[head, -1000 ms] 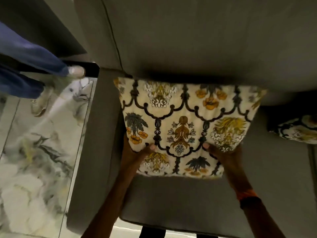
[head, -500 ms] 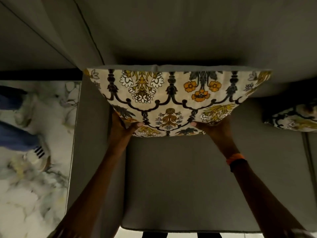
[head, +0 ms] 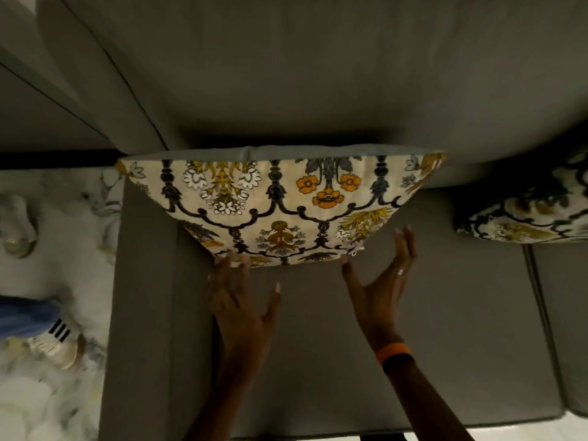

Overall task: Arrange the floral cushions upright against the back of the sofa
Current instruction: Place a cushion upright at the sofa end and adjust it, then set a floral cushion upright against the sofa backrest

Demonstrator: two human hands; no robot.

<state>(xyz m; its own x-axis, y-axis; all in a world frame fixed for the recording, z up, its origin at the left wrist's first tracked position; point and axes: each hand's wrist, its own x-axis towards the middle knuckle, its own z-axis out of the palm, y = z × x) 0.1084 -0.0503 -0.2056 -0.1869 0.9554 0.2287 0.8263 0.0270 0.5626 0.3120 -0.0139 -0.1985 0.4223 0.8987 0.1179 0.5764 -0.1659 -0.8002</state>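
Note:
A cream floral cushion (head: 280,205) with black scrollwork and orange and yellow flowers stands upright on the grey sofa seat (head: 318,361), its top edge leaning on the sofa back (head: 318,74). My left hand (head: 241,300) is spread flat, fingertips touching the cushion's bottom left edge. Beside the bottom right corner is my right hand (head: 381,281), fingers apart, wearing a ring and an orange wristband. Neither hand grips the cushion. A second floral cushion (head: 528,218) lies at the right edge, partly cut off.
The sofa's left armrest (head: 140,313) runs down beside the cushion. Left of it is a marble floor (head: 47,281) where another person's leg in blue trousers and a striped white shoe (head: 57,338) stand. A seam (head: 537,297) splits the seat cushions at right.
Both hands have let go of the cushion's lower corners and drawn back toward me with fingers spread. The cushion stays upright against the sofa back.

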